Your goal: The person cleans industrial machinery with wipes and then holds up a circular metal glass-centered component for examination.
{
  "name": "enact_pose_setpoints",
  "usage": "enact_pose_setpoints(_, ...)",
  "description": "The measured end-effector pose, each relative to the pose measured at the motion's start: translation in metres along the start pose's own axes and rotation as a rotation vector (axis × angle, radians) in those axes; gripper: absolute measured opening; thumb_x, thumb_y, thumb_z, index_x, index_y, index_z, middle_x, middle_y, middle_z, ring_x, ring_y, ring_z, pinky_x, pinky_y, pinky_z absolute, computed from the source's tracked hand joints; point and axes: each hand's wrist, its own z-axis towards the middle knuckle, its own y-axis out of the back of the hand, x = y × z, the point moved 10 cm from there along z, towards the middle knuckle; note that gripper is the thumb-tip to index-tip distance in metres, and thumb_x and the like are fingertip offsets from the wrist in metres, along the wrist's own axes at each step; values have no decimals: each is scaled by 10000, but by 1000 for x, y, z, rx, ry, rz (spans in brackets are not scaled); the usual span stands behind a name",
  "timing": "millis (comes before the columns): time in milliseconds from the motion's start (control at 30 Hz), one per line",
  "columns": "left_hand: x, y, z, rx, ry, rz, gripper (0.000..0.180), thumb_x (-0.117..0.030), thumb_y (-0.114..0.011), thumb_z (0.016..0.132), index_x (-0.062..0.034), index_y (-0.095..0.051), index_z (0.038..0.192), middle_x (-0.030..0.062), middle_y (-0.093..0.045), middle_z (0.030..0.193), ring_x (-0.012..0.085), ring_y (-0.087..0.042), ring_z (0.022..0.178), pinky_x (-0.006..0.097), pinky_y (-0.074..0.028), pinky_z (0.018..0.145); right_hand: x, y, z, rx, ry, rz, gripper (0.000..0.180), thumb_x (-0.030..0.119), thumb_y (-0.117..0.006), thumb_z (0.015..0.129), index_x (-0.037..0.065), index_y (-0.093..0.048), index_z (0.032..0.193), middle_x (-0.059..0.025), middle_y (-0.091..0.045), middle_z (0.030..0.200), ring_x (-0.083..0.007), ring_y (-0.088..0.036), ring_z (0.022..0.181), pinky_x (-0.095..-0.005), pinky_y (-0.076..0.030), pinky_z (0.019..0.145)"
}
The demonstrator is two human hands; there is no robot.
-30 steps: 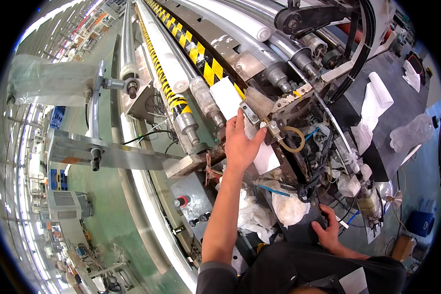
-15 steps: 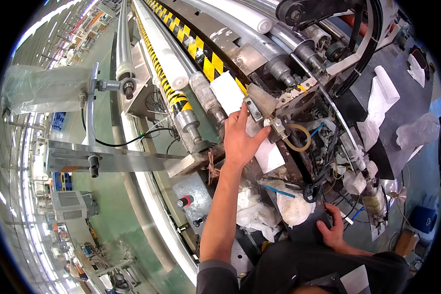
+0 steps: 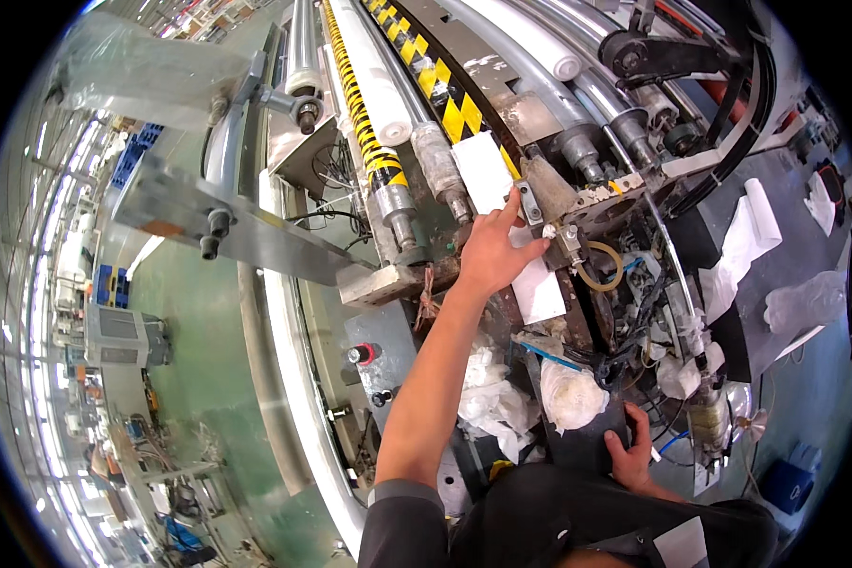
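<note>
Up on the machine, the left hand (image 3: 490,254) lies flat, fingers spread, on a white sheet (image 3: 537,284) whose long axis runs away from the person, beside a metal bracket (image 3: 544,194); the right hand (image 3: 631,456) grips a dark ledge (image 3: 577,445) near crumpled white rags (image 3: 492,402)

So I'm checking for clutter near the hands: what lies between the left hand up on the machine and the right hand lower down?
In the head view, between the left hand and right hand lie a white sheet and a bagged white bundle.
</note>
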Motion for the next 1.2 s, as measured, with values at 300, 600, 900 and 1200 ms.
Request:
enact_pose_setpoints(300,18,2,1,29,65,-239,897,-324,-765,836,-50,-315,1562,129,-684,1178,217,-632,964,336,-504,910,-15,1,-2,-10,-50,132,543,87,-730,871,5,-490,1351,-118,-508,1360,-238,-489,1272,-363,-371,1094)
enact_pose_setpoints(600,33,-4,-14,-38,82,-449,792,-225,-736,859,-75,-369,1544,82,-691,1118,135,-620,788,299,-527,746,-6,2,-1,-29,-57,154,546,79,-722,885,-10,-481,1367,-120,-550,1341,-217,-517,1232,-357,-368,1091)
enact_pose_setpoints(900,21,-13,-13,-87,32,-347,761,-215,-650,869,-96,-344,1555,79,-674,1134,203,-630,833,334,-517,815,-9,2,-4,-26,-93,137,538,74,-711,888,-6,-476,1366,-116,-552,1326,-220,-512,1229,-356,-358,1085)
enact_pose_setpoints(1200,4,-8,-12,-127,-16,-103,713,-121,-593,827,-43,-391,1506,103,-638,1103,274,-663,948,391,-525,834,-6,4,-2,-33,-82,69,571,143,-733,857,-6,-480,1346,-109,-544,1312,-223,-506,1227,-363,-358,1081)
